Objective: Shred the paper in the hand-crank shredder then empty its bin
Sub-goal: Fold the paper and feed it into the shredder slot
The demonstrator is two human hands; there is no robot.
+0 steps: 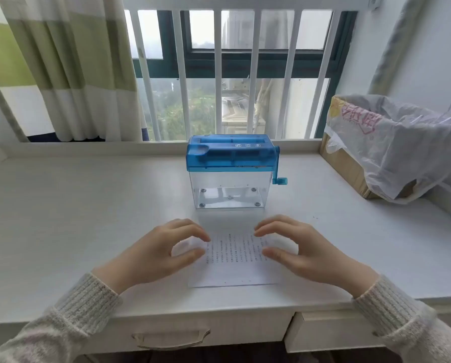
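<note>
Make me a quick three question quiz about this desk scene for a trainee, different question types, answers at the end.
1. True or false: the shredder's clear bin already holds shreds.
2. The crank is on which side of the shredder as seen here: A left, B right?
3. Fill in: both hands are over the ____ lying flat on the desk.

Key: 1 false; 2 B; 3 paper, with left hand and right hand at its side edges.
</note>
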